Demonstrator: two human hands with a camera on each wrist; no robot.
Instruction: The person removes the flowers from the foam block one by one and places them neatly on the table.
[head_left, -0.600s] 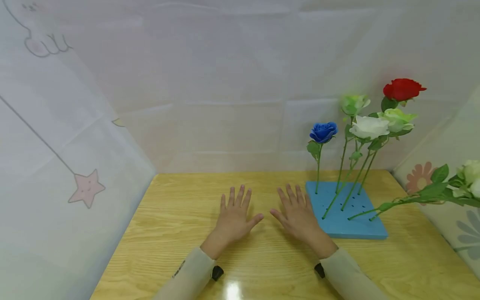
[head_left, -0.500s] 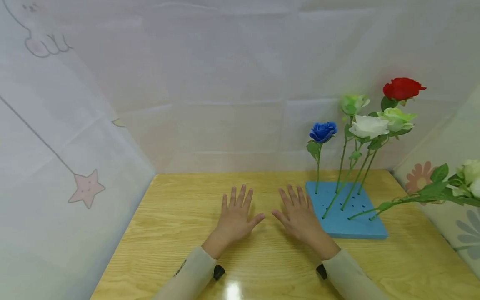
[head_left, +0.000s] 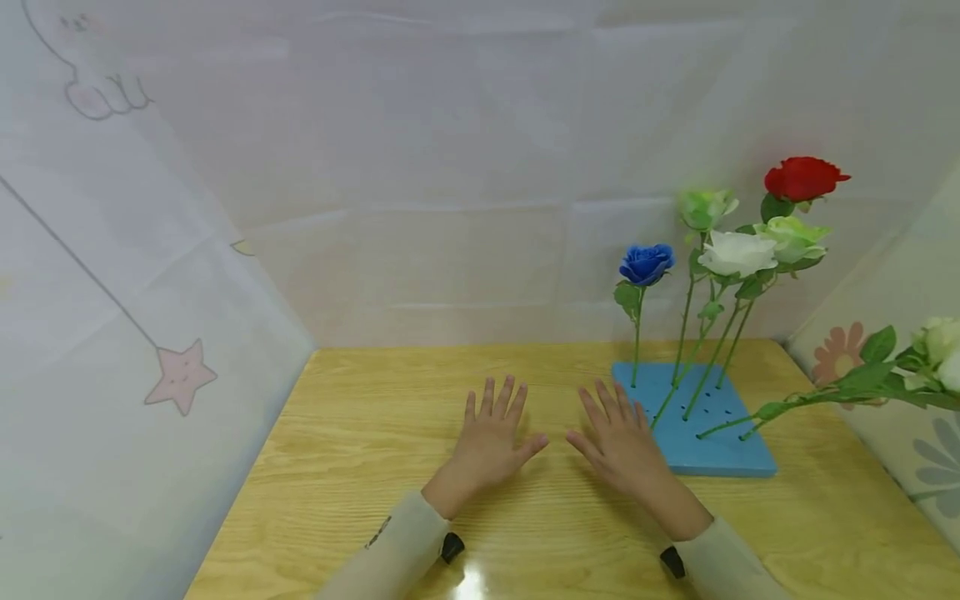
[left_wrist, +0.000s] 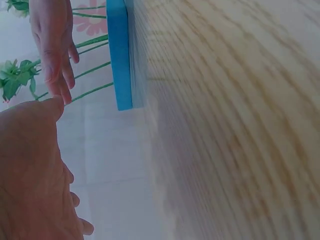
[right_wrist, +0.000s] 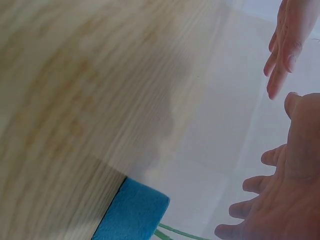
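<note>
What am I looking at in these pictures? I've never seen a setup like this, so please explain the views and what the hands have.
There is no machine arm here: these are a person's two bare hands. The head picture looks forward and down from a camera on the head. The other two come from a camera on each wrist, which is why they look tilted, with that hand close up and the other beyond.

On the wooden table lies a blue board with small holes. Blue, white, red and pale green roses rise from it; other stems lean right.

The left hand and right hand are spread, apparently raised above the table. Neither holds anything.
</note>
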